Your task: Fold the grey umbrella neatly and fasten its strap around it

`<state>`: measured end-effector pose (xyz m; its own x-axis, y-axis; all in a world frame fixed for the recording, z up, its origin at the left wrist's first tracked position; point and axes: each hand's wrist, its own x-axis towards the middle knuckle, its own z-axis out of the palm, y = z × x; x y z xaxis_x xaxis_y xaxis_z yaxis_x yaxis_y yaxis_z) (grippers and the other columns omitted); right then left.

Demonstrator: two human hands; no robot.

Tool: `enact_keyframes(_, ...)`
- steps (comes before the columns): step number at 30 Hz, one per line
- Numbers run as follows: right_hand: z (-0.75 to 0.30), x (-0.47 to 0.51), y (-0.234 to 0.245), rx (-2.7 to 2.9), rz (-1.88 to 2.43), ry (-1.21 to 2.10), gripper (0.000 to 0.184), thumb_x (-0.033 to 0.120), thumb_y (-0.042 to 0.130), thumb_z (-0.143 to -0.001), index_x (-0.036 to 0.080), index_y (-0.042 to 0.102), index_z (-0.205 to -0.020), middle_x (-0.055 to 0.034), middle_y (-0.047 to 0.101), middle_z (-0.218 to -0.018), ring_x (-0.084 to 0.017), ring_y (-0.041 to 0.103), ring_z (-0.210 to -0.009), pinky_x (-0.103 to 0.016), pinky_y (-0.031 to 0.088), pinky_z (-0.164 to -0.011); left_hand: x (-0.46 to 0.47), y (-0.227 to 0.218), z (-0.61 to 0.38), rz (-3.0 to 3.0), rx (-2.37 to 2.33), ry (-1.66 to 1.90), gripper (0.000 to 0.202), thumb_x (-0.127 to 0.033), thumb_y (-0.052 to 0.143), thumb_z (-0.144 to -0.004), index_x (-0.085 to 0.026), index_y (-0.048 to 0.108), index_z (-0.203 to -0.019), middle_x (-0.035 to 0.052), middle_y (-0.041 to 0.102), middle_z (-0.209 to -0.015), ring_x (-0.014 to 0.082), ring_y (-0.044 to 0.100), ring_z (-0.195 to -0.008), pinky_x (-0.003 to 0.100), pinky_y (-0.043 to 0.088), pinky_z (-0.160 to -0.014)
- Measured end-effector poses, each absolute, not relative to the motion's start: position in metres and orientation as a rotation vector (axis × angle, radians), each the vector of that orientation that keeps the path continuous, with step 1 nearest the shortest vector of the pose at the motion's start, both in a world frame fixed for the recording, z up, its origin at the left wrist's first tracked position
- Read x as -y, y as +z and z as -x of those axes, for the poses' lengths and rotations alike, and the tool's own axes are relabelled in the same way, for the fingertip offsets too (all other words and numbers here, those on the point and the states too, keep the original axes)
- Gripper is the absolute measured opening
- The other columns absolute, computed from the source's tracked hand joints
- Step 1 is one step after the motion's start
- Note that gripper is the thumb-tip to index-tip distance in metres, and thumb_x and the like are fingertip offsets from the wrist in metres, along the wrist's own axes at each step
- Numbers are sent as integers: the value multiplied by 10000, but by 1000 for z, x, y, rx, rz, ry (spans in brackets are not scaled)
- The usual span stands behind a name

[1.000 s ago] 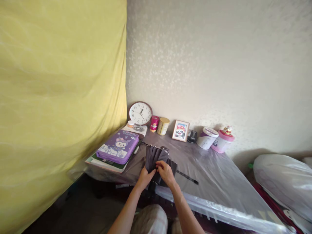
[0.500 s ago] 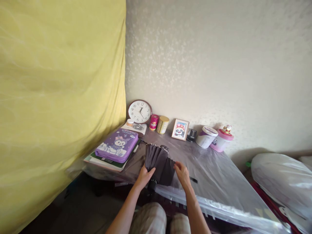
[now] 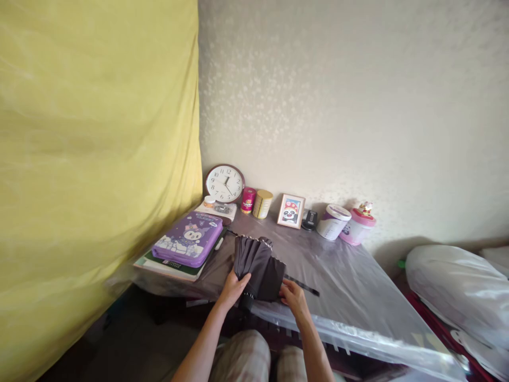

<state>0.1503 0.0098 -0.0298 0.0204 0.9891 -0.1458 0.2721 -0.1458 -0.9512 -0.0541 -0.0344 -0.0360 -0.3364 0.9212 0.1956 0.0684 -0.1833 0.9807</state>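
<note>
A dark grey folded umbrella [image 3: 257, 264] lies on the plastic-covered table [image 3: 350, 289] near its front edge, its pleats partly fanned out. My left hand [image 3: 234, 288] grips the umbrella's left side near the black handle end. On the umbrella's lower right edge, my right hand [image 3: 293, 295] pinches the fabric by its strap [image 3: 304, 286], which trails to the right across the table.
A purple cartoon case [image 3: 188, 238] lies on books at the left. Along the wall stand a clock [image 3: 225, 183], two tins [image 3: 255, 202], a framed picture [image 3: 291, 210], a black device and two tubs [image 3: 345, 223]. A yellow curtain [image 3: 91, 159] hangs left; plastic-wrapped bedding [image 3: 461, 289] lies right.
My right hand left the umbrella's middle, swung out to its right edge, then settled lower by the strap. The pleats have spread wider. The view shifted slightly.
</note>
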Motion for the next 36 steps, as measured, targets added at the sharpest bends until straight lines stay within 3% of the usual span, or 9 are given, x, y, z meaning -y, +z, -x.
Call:
enact_keyframes(4,-149,-8,-30,1262,1518,1194,514,374,596,-561,101,617,-996,-26,642,-634,-196,646,-640,-263,508,-539,34,-38,54,-1205,-1400,1578,411,-294,595,-736,-191,603,-1134,85,657,-1107,255,550,-1121,388,378,-1005)
enact_keyframes(9,-140,-6,-27,1187,1524,1227,579,397,612,-592,101,551,-1086,-50,653,-762,-207,647,-682,-276,527,-522,34,-38,54,-1201,-1410,1566,427,-290,581,-747,-211,579,-1167,75,645,-1133,241,540,-1136,370,375,-1007)
enact_keyframes(14,-126,-5,-22,1243,1528,1210,641,387,621,-616,114,474,-1176,-17,611,-726,-174,607,-589,-246,491,-426,33,-39,53,-1194,-1412,1573,426,-300,580,-754,-214,576,-1172,73,649,-1130,239,545,-1133,370,377,-1007)
enact_keyframes(20,-115,-12,-23,1303,1513,1079,568,315,581,-630,152,488,-1166,1,569,-720,-167,593,-643,-239,511,-453,29,-46,54,-1187,-1383,1605,452,-310,623,-726,-180,589,-1158,87,658,-1114,254,556,-1120,392,386,-1002)
enact_keyframes(27,-93,-14,-18,1413,1327,1096,493,330,562,-650,152,524,-1109,21,537,-692,-132,545,-572,-230,497,-460,27,-49,53,-1164,-1347,1626,470,-317,625,-727,-149,578,-1164,90,660,-1121,247,573,-1102,397,413,-983)
enact_keyframes(36,-70,-16,-14,1641,1325,1118,350,284,509,-720,148,601,-1029,-7,612,-680,-146,593,-590,-232,489,-519,31,-44,53,-1148,-1379,1597,403,-328,570,-769,-115,593,-1110,122,655,-1108,265,580,-1086,417,419,-969)
